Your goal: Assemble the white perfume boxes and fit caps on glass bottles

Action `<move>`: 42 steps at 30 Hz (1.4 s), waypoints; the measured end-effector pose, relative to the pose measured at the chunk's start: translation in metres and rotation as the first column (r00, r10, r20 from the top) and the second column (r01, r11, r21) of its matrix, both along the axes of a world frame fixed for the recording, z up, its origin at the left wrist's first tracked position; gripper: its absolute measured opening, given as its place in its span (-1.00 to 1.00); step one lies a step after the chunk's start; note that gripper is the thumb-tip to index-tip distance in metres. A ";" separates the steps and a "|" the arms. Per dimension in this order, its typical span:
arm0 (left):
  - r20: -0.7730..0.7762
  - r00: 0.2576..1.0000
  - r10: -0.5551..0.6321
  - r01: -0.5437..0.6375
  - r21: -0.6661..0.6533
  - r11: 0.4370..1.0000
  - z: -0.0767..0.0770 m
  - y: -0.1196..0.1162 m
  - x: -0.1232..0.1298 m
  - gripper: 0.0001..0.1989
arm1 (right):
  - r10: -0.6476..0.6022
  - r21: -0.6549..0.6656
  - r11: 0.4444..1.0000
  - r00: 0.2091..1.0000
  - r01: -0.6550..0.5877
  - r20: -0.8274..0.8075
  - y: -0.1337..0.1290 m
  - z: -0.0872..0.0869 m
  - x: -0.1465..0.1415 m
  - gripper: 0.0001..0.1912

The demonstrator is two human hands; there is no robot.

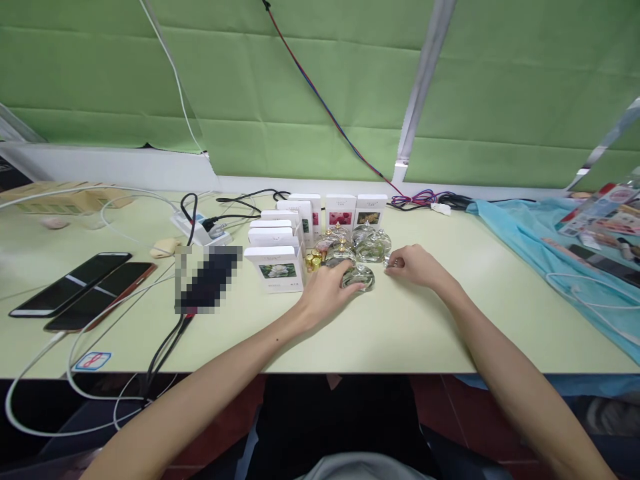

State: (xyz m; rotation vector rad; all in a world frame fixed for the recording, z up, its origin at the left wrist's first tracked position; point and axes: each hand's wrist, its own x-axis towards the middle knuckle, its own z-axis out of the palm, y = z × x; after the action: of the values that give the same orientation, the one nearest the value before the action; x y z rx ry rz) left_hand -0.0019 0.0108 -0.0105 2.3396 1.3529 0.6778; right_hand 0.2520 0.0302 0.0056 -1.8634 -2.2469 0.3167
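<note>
My left hand (330, 287) is closed round the near side of a clear glass bottle (359, 278) on the table. The fingers of my right hand (407, 263) are pinched on a small clear, shiny piece (388, 264), right of the bottles. Behind my hands stand several more glass bottles (371, 247) with pointed tops. Small gold caps (313, 260) lie left of them. White boxes with flower pictures stand in a row on the left, the nearest box (278, 270) showing a white flower; a box with a red picture (341, 212) stands behind the bottles.
Two phones (70, 283), a power strip (197, 230) and loose cables lie on the left. A blue cloth (530, 247) with packets covers the right side of the table (425, 340). Green curtains hang behind.
</note>
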 end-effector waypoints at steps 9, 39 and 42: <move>-0.011 1.000 0.008 -0.008 0.000 1.000 0.003 -0.001 0.001 -0.67 | 0.070 0.004 0.998 0.998 -0.070 0.004 0.000 -0.002 -0.002 -0.85; -0.020 1.000 -0.006 0.006 0.007 1.000 0.002 -0.002 0.002 -0.70 | -0.138 -0.165 0.961 0.130 -0.222 -0.982 -0.015 -0.002 -0.044 -0.60; -0.021 1.000 -0.003 0.003 0.012 1.000 0.002 -0.001 0.002 -0.71 | -0.076 -0.109 0.975 0.170 -0.194 -0.983 -0.015 -0.004 -0.045 -0.61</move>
State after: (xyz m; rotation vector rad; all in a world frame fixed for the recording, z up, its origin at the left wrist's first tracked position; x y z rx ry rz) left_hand 0.0003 0.0094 -0.0083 2.3640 1.3576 0.6647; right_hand 0.2069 0.0150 0.0019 -0.9457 -1.2690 1.3828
